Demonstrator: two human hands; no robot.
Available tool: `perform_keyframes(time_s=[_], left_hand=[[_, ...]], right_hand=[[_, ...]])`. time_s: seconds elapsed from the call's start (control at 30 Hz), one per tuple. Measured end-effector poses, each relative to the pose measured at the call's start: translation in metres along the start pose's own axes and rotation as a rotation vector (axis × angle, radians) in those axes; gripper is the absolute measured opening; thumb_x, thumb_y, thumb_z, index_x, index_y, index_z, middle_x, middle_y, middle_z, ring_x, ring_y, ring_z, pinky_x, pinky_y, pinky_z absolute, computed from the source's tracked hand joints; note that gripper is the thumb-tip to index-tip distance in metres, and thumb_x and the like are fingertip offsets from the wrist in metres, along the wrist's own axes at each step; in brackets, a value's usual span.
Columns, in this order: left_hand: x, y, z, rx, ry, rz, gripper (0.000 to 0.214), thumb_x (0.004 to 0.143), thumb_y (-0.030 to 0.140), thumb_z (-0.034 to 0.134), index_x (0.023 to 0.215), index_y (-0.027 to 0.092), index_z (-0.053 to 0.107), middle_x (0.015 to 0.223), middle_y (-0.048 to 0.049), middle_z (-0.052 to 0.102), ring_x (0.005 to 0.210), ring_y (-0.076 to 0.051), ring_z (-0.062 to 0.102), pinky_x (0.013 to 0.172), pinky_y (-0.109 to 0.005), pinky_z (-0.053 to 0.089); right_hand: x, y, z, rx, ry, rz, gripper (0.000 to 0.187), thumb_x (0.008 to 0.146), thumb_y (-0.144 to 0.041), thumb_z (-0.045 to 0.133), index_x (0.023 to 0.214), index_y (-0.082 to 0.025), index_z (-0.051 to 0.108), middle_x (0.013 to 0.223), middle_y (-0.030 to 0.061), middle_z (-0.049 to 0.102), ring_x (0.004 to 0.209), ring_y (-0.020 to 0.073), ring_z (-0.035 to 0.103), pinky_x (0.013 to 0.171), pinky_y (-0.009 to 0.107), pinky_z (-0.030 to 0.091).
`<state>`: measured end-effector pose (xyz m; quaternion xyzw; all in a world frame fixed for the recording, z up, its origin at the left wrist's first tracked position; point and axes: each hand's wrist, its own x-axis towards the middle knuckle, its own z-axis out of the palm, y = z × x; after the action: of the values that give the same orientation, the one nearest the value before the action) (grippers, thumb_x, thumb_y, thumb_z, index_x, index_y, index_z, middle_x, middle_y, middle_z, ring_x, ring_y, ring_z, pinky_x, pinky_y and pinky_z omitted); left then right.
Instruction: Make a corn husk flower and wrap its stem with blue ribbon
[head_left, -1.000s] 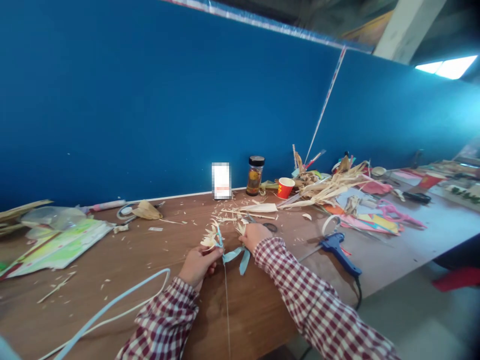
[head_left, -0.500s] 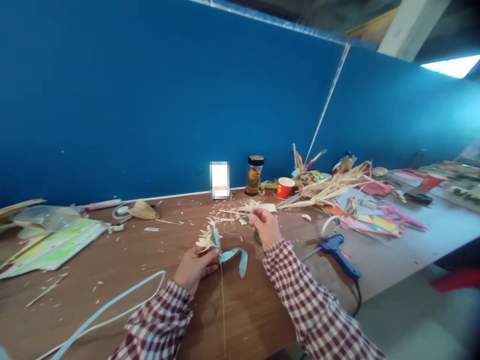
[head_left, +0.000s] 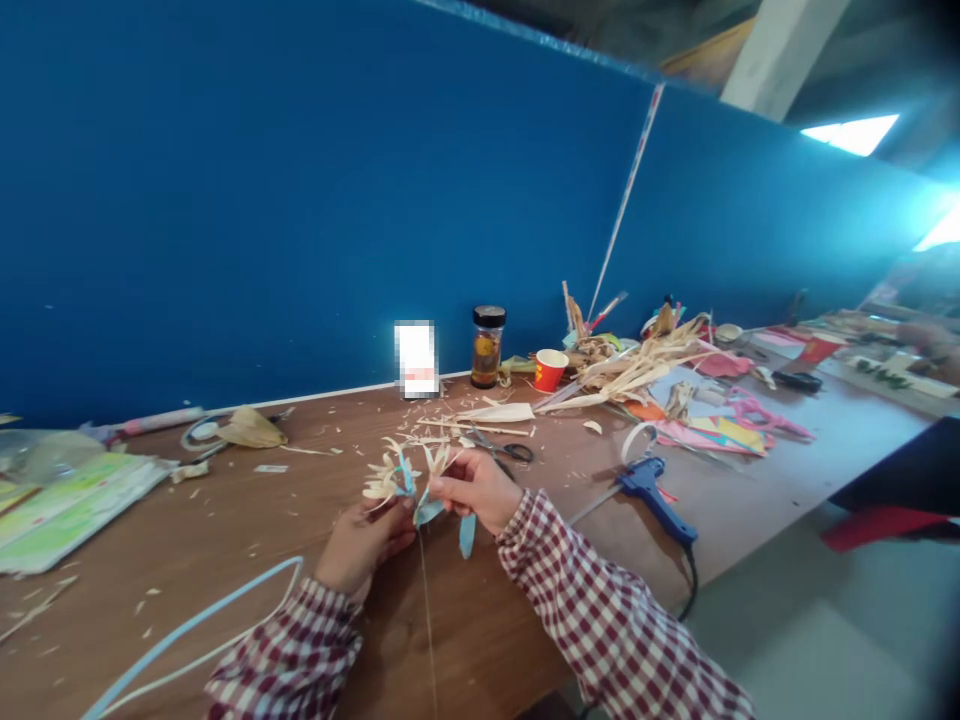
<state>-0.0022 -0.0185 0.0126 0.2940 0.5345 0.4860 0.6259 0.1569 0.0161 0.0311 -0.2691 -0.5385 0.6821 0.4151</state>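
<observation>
My left hand (head_left: 360,548) is closed around the base of a cream flower (head_left: 381,480) that looks made of corn husk, with pale blue wrapping on its stem. Close beside it, my right hand (head_left: 478,492) pinches a second fringed cream husk flower (head_left: 437,460) between thumb and fingers. A light blue strip (head_left: 467,537) hangs down below the right hand. From the left hand a thin thread (head_left: 428,610) runs toward the table's near edge. Just beyond the right hand lie dark-handled scissors (head_left: 519,453).
A blue glue gun (head_left: 658,498) with a cord lies to the right. Along the blue wall (head_left: 300,200) stand a pixelated white object (head_left: 417,360), a dark-lidded jar (head_left: 488,355) and a red paper cup (head_left: 551,372). Dried husks (head_left: 637,372) and pink scissors (head_left: 765,415) are farther right.
My right hand has come back from the husk scraps to beside my left hand, now with a second husk flower in it. The black scissors have come into plain sight. The view has shifted right.
</observation>
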Motion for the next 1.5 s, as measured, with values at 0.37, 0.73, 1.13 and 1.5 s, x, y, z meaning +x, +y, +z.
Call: perform_keyframes(time_s=[0.37,0.73,1.13,1.5], left_hand=[[-0.001,0.001,0.002,-0.03,-0.001,-0.01,0.037,0.047,0.03,0.079,0.074,0.013,0.06,0.062,0.0009,0.061,0.053,-0.009,0.056,0.053,-0.022,0.049],[0.0,-0.001,0.002,-0.061,-0.007,-0.004,0.035,0.047,0.028,0.08,0.074,0.013,0.061,0.061,0.0011,0.06,0.052,-0.008,0.056,0.054,-0.022,0.049],[-0.002,0.001,0.003,-0.081,0.006,0.01,0.033,0.048,0.027,0.079,0.073,0.013,0.062,0.06,0.0012,0.059,0.054,-0.008,0.055,0.055,-0.021,0.049],[-0.001,0.001,0.002,-0.073,0.018,0.01,0.034,0.045,0.027,0.08,0.071,0.012,0.063,0.065,-0.0007,0.061,0.057,-0.01,0.057,0.055,-0.022,0.048]], right_hand=[[0.008,0.023,-0.006,-0.247,0.123,0.051,0.024,0.067,-0.034,0.066,0.068,-0.015,0.052,0.048,-0.0065,0.049,0.039,0.0039,0.039,0.037,0.016,0.027],[0.007,0.021,-0.004,-0.338,0.127,0.079,0.026,0.065,-0.036,0.066,0.067,-0.014,0.051,0.054,-0.0036,0.053,0.041,0.0047,0.042,0.041,0.018,0.031],[0.008,0.026,-0.005,-0.31,0.133,0.042,0.025,0.068,-0.036,0.065,0.07,-0.014,0.052,0.056,-0.0039,0.052,0.042,0.0038,0.04,0.039,0.016,0.03],[0.011,0.022,-0.008,-0.245,0.269,-0.046,0.025,0.068,-0.037,0.064,0.068,-0.016,0.052,0.051,-0.007,0.045,0.039,0.0044,0.036,0.038,0.018,0.029]])
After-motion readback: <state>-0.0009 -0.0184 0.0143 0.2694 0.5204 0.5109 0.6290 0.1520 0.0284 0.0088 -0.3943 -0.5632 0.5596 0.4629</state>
